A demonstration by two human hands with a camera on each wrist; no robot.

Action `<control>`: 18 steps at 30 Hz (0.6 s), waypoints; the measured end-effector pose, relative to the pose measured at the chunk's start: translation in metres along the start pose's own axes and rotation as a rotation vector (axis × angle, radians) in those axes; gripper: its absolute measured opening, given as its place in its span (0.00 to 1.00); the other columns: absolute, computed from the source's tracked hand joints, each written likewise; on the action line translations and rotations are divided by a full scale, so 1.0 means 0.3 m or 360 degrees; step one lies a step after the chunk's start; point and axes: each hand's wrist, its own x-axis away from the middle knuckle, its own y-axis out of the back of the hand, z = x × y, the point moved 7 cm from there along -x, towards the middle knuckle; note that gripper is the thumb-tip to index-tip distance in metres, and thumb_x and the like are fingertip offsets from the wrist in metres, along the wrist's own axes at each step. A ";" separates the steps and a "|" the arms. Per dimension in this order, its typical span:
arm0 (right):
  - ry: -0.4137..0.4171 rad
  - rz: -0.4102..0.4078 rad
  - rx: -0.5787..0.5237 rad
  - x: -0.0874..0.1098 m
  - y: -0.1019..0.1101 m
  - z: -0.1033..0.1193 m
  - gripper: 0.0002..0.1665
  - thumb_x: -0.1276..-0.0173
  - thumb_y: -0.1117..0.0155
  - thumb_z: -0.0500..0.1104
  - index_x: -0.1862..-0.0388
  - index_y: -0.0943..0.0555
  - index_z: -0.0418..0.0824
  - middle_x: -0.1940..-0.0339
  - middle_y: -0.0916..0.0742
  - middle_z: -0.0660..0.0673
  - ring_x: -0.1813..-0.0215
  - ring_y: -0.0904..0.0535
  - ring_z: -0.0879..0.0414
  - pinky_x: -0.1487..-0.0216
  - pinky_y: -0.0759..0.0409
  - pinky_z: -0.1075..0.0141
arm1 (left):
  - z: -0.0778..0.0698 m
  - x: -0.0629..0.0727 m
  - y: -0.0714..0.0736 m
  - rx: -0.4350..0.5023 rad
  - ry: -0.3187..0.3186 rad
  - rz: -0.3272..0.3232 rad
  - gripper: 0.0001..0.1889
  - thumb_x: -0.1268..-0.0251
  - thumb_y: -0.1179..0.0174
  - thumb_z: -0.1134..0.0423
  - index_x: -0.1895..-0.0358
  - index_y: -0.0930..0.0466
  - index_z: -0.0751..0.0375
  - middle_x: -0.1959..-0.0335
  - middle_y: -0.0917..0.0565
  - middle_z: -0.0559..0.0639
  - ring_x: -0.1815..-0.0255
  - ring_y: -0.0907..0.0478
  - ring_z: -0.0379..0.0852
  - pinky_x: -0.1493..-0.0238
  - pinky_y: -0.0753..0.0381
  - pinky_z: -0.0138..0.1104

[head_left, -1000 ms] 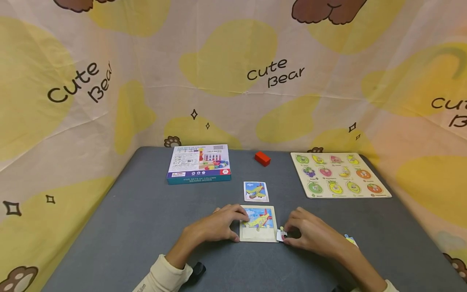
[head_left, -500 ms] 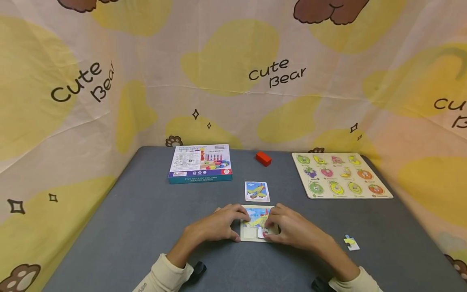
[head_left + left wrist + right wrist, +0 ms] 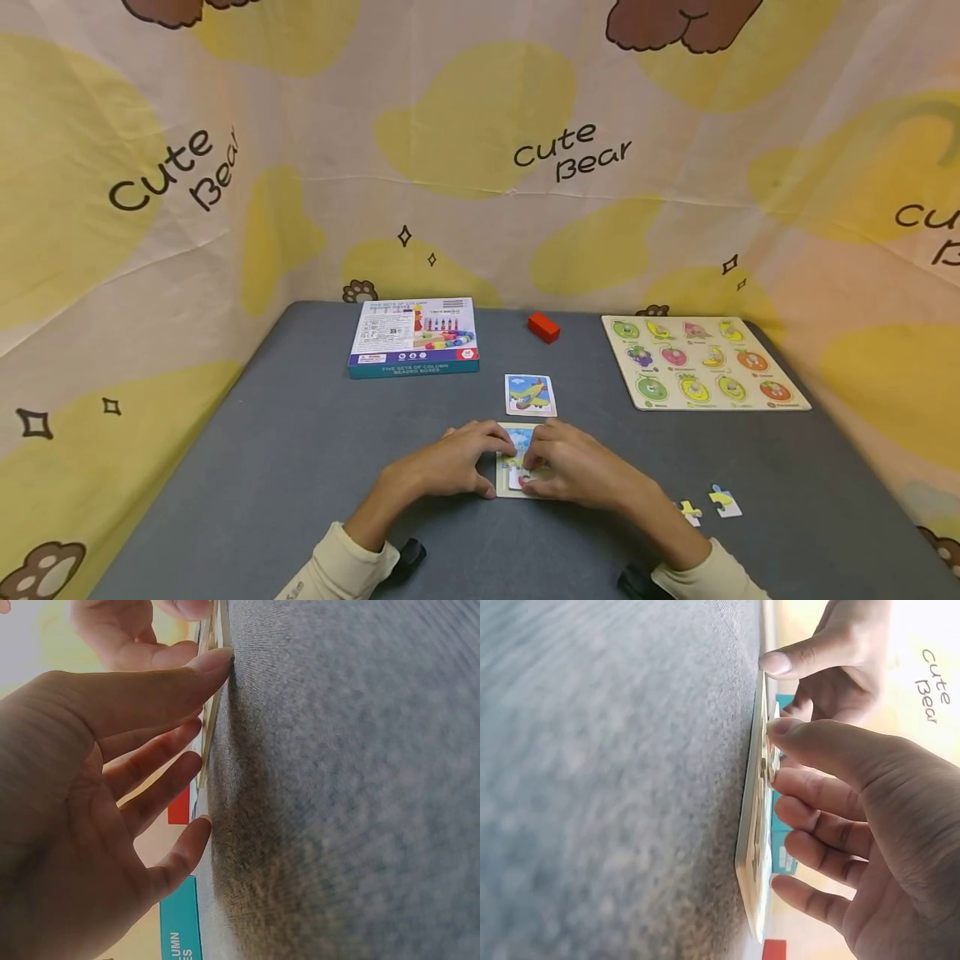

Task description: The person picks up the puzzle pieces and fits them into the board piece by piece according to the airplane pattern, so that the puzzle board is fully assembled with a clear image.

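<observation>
Head view | puzzle tray, lower centre of frame | left hand grips its left side | right hand pinches a puzzle piece over it | advisable: brace tray, align piece squarely, then press flat

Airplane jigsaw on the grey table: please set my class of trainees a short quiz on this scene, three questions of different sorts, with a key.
1. True or false: in the head view, the red block lies between the boxed bead set on the left and the fruit-picture board on the right.
2. What does the right hand pinch at the airplane jigsaw tray?
3. How many loose jigsaw pieces show on the grey table to the right of the tray? A) one B) two C) four

Key: 1. True. 2. A single puzzle piece. 3. B, two.
</observation>
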 end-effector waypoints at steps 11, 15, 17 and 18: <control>-0.0058 0.0092 -0.0010 -0.020 -0.021 -0.004 0.11 0.34 0.21 0.52 0.60 0.10 0.47 0.62 0.16 0.58 0.54 0.23 0.62 0.45 0.20 0.59 | 0.008 -0.002 -0.006 0.0032 0.0014 0.0003 0.28 0.40 0.21 0.62 0.34 0.15 0.55 0.35 0.21 0.43 0.31 0.28 0.47 0.35 0.31 0.51; -0.0021 0.0075 -0.0002 -0.017 -0.018 0.001 0.12 0.34 0.21 0.53 0.60 0.09 0.47 0.61 0.16 0.57 0.52 0.21 0.61 0.40 0.20 0.57 | 0.008 -0.003 -0.006 0.0033 0.0015 0.0003 0.28 0.40 0.21 0.62 0.34 0.15 0.55 0.35 0.21 0.43 0.31 0.28 0.47 0.35 0.31 0.51; 0.0003 0.0065 -0.0016 -0.017 -0.015 0.004 0.12 0.33 0.21 0.52 0.59 0.08 0.47 0.61 0.15 0.57 0.51 0.21 0.61 0.41 0.20 0.57 | 0.009 -0.003 -0.005 0.0029 0.0015 0.0001 0.28 0.40 0.21 0.62 0.34 0.15 0.55 0.35 0.21 0.43 0.31 0.28 0.47 0.35 0.31 0.51; 0.0011 0.0064 -0.0024 -0.017 -0.015 0.005 0.11 0.33 0.21 0.52 0.59 0.08 0.47 0.61 0.15 0.56 0.51 0.21 0.61 0.42 0.20 0.58 | 0.009 -0.003 -0.006 0.0027 0.0014 0.0000 0.28 0.40 0.21 0.62 0.34 0.15 0.55 0.35 0.21 0.43 0.31 0.28 0.47 0.35 0.31 0.51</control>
